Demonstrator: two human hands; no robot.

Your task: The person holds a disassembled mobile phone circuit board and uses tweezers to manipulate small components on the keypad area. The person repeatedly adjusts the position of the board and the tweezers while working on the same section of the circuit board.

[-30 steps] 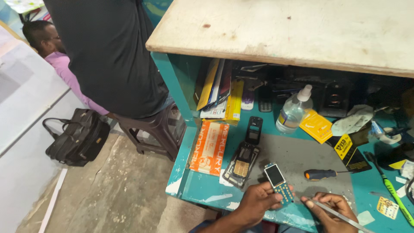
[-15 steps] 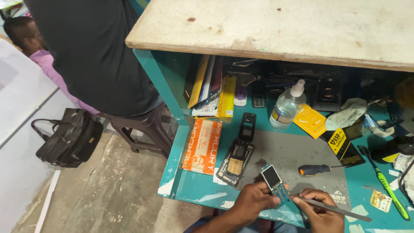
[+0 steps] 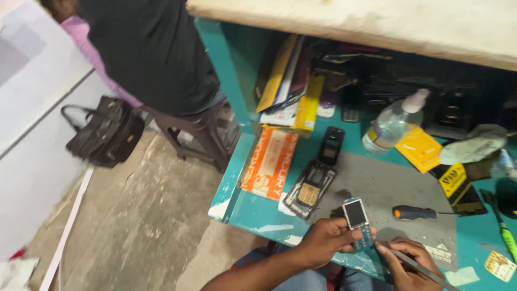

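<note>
My left hand (image 3: 325,241) grips a small blue keypad phone (image 3: 358,222) with a dark screen, held upright over the front edge of the teal workbench (image 3: 258,213). My right hand (image 3: 412,262) holds thin metal tweezers (image 3: 423,267) whose tip touches the phone's lower edge. Just behind the phone lies a grey work mat (image 3: 393,186). An opened phone shell (image 3: 309,188) and a black phone (image 3: 330,145) lie on the bench to the left of the mat. A screwdriver with an orange and black handle (image 3: 416,213) rests on the mat.
A clear bottle with a white cap (image 3: 390,123), yellow packets (image 3: 420,148), a rag (image 3: 474,148), an orange booklet (image 3: 270,161) and stacked books (image 3: 288,81) crowd the bench under a wooden shelf (image 3: 377,21). A person in black (image 3: 151,48) sits on a stool; a black bag (image 3: 105,132) lies on the floor.
The view has shifted right and closer to the bench. Both hands keep their hold, with the tweezers' tip still at the phone's lower end.
</note>
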